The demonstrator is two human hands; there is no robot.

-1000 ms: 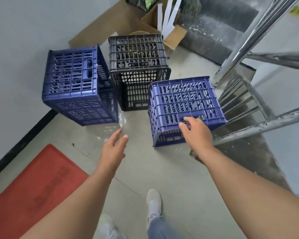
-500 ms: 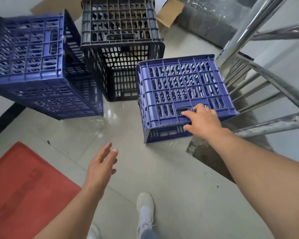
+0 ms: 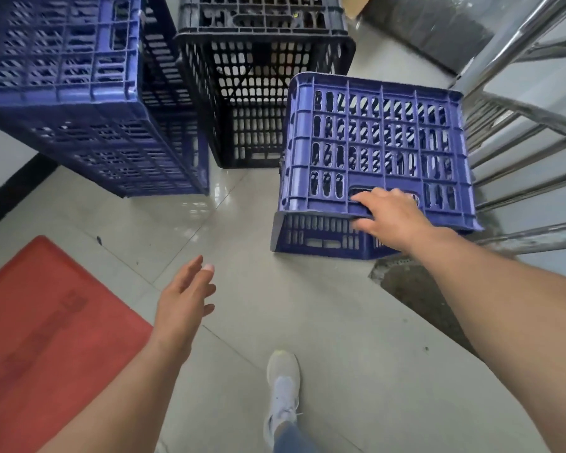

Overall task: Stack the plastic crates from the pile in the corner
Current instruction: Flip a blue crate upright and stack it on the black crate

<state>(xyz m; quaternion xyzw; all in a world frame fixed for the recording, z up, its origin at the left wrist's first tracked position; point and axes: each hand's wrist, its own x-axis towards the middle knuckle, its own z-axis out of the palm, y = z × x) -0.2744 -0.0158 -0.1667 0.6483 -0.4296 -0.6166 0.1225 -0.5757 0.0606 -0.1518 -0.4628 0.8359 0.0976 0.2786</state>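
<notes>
- Fingers of the right hand (image 3: 391, 217) hook into the handle slot of the near blue crate (image 3: 373, 148), with the thumb under the rim, so this grip is closing on the crate's edge but looks shallow; whether it is fully clamped I cannot tell.
- That crate lies on its side on the floor (image 3: 307, 322), open face away from the grip, its far edge just beside the metal railing (image 3: 520, 152).
- One-handed lifting from a single slot could let the crate swing and knock the railing, or twist out of the fingers.
- Left of the grip, the left hand (image 3: 187, 299) hangs spread and empty, well apart from any crate; if it does not come in to support, the load stays lopsided.
- Beyond the grip stands the black crate (image 3: 265, 76), touching or nearly touching the held one; dragging could snag on it.
- Farther left, the second blue crate (image 3: 79, 93) sits tilted and may tip if bumped.
- Behind the grip, a shoe (image 3: 283, 387) and the red mat (image 3: 46, 338) share shiny tile: a slip risk.
</notes>
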